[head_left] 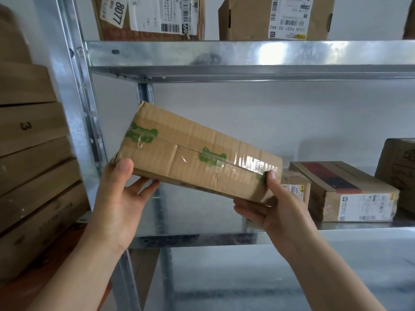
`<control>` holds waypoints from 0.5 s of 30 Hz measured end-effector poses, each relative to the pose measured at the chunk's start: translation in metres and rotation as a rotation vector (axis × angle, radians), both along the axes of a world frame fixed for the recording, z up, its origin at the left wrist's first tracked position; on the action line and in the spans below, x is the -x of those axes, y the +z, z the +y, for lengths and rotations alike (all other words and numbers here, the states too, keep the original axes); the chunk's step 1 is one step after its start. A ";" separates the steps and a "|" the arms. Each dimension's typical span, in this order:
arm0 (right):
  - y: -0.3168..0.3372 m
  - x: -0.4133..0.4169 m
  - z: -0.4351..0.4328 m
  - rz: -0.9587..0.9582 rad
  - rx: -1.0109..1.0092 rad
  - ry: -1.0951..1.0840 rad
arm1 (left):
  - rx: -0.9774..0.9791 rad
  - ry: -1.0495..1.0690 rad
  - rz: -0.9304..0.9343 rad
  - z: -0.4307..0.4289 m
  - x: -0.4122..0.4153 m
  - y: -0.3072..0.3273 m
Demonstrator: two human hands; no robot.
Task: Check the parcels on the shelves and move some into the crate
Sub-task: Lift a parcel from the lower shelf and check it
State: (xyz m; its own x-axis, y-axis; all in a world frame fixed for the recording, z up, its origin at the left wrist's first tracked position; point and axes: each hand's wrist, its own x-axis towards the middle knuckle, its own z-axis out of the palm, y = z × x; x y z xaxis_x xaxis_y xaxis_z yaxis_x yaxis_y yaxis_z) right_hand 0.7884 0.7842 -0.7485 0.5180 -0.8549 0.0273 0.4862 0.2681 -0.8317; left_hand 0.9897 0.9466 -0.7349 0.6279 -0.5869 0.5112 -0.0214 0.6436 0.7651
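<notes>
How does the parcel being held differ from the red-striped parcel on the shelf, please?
The held parcel is tilted, off the shelf; the red-striped parcel lies flat on it. The held parcel shows green marks; the red-striped parcel a white label. Both are brown cardboard.

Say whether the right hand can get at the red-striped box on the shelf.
Probably not yet: the right hand grips the taped parcel with the left hand. Nothing else seems to block the red-striped box beyond it.
</notes>
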 end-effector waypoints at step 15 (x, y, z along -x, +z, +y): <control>0.005 0.000 0.021 0.110 0.121 0.135 | -0.011 0.425 -0.227 -0.025 0.015 -0.031</control>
State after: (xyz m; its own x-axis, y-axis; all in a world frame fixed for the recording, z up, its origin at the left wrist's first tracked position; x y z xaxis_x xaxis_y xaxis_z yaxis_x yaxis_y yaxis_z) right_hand 0.7881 0.8048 -0.7430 0.6329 -0.7718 0.0621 0.3571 0.2197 -0.9078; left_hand 0.9751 0.9214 -0.7654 0.6865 -0.3083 0.6585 -0.4481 0.5339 0.7171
